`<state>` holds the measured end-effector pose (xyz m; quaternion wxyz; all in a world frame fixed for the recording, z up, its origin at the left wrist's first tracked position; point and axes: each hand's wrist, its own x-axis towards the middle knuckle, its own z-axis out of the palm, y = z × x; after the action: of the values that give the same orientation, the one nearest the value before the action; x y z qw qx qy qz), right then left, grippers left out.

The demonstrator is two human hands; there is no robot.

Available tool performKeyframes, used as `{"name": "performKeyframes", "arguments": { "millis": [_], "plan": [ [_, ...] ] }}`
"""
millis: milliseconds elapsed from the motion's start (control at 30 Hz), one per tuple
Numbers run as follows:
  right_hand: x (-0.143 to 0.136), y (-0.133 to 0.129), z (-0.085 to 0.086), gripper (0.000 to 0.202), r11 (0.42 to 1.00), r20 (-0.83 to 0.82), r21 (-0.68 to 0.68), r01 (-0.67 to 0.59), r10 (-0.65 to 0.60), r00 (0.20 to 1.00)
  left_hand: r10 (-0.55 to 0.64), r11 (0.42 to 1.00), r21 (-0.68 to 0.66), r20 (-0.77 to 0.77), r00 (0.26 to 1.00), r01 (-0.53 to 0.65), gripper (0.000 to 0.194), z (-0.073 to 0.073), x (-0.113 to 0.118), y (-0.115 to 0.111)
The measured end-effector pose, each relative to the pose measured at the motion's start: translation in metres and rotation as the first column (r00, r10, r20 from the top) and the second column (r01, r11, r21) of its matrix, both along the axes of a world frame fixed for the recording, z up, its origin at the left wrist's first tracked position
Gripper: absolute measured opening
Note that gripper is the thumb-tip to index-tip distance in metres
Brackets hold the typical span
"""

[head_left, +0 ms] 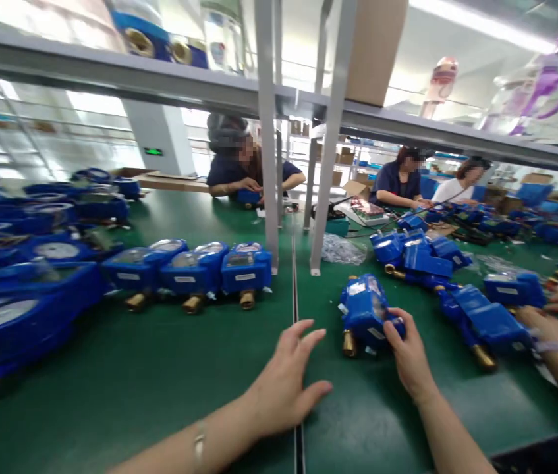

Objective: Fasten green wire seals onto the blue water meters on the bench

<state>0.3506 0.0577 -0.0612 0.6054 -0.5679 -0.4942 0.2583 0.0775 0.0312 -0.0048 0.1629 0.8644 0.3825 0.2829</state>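
Note:
A blue water meter [365, 306] with a brass threaded end rests on the green bench, right of the seam. My right hand [410, 355] grips its right end, thumb in front and fingers behind. Over the seam, my left hand [291, 375] is open with fingers spread, apart from the meter and holding nothing. A row of similar blue meters [246, 266] stands to the left of my left hand, brass ends toward me. Right of my right hand lie more blue meters [493, 316], some tilted against one another.
Another person's hand [548, 329] touches a meter at the right. Many meters [56, 250] crowd the left side. Grey shelf posts [331, 145] rise from the bench, carrying a shelf [184, 85] with bottles. Clear plastic wrap [342, 249] lies behind. Several people sit across the bench.

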Motion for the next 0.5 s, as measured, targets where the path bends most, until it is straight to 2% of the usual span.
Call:
{"name": "performKeyframes", "arguments": {
  "millis": [33,167,267,367,433,500],
  "plan": [
    [-0.001,-0.001,-0.002,0.053,1.000,0.001,-0.016,-0.012,0.012,1.000,-0.034,0.997,-0.070,0.045,0.998,0.037,0.078,0.000,0.011,0.003],
    [-0.005,-0.013,-0.004,0.051,0.997,0.030,-0.070,-0.027,0.029,0.999,-0.013,0.996,-0.085,0.082,0.997,0.020,0.102,-0.011,0.056,0.026],
    [-0.010,-0.029,-0.008,0.047,0.997,0.106,-0.080,-0.007,0.015,0.994,-0.019,0.996,-0.090,0.087,0.996,0.027,0.109,-0.021,0.064,0.028],
    [-0.029,-0.042,-0.016,0.046,0.994,0.190,-0.111,0.005,0.017,0.982,0.027,0.998,-0.060,0.098,0.995,-0.021,0.109,-0.026,0.042,0.010],
    [-0.057,-0.051,-0.017,0.042,0.996,0.215,-0.088,-0.029,0.048,0.976,0.049,0.999,0.005,0.103,0.993,-0.050,0.111,-0.027,0.017,-0.012],
    [-0.093,-0.066,-0.011,0.034,0.996,0.221,-0.017,-0.087,0.089,0.971,0.089,0.991,0.088,0.097,0.991,-0.098,0.120,-0.029,-0.011,-0.038]
  ]
}}
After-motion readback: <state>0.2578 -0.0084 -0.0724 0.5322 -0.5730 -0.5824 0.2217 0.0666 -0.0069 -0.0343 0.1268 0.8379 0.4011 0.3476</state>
